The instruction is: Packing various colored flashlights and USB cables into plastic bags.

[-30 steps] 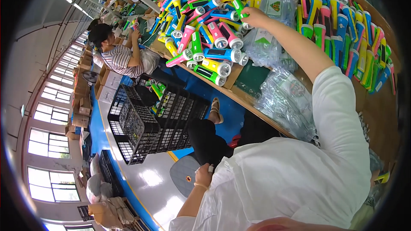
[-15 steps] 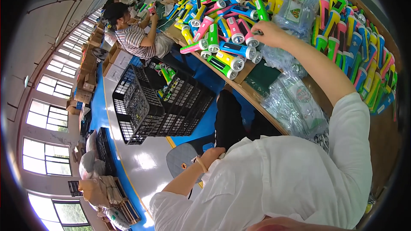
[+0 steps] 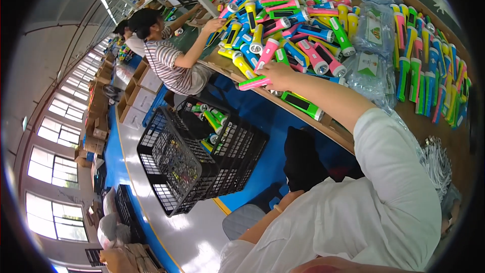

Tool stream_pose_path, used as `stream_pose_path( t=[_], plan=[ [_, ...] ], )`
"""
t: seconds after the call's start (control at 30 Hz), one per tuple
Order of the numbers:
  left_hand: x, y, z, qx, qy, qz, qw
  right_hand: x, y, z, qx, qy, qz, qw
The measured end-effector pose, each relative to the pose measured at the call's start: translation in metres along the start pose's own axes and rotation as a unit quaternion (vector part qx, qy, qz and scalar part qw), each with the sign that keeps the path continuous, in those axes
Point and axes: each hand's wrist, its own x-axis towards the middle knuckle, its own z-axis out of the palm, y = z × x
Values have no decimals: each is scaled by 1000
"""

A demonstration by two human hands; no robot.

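Observation:
My right hand (image 3: pixel 277 75) reaches across the near edge of a heaped pile of flashlights. Its fingers close over the lamp end of a pink and green flashlight (image 3: pixel 252 83) lying at the table edge. Beside it, a pink flashlight (image 3: pixel 267 54) and a green one with a dark panel (image 3: pixel 302 104) lie at the front of the pile. My left hand (image 3: pixel 290 199) rests low by my lap, its fingers hidden against my clothing.
Clear plastic packages (image 3: pixel 371 73) lie right of the pile, with stacked flashlights (image 3: pixel 418 81) beyond and white cables (image 3: pixel 435 164) nearer. Black crates (image 3: pixel 222 172) stand on the floor at left. A co-worker in a striped shirt (image 3: pixel 166 65) reaches over the table's far left.
My right hand has moved left, from beside the plastic packages to the pink and green flashlight. The view has shifted, and the co-worker's arm now stretches toward the pile.

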Motion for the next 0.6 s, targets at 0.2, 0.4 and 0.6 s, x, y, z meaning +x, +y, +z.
stream_pose_path(
  t=[0.2,0.4,0.6],
  plan=[
    [32,-31,-14,82,38,56,994,17,11,35,0,48,4,999],
    [56,-23,-40,43,131,86,987,-36,111,-69,93,279,232,927],
    [53,152,-89,-232,22,302,924,-105,268,-104,47,341,436,832]
  ],
)
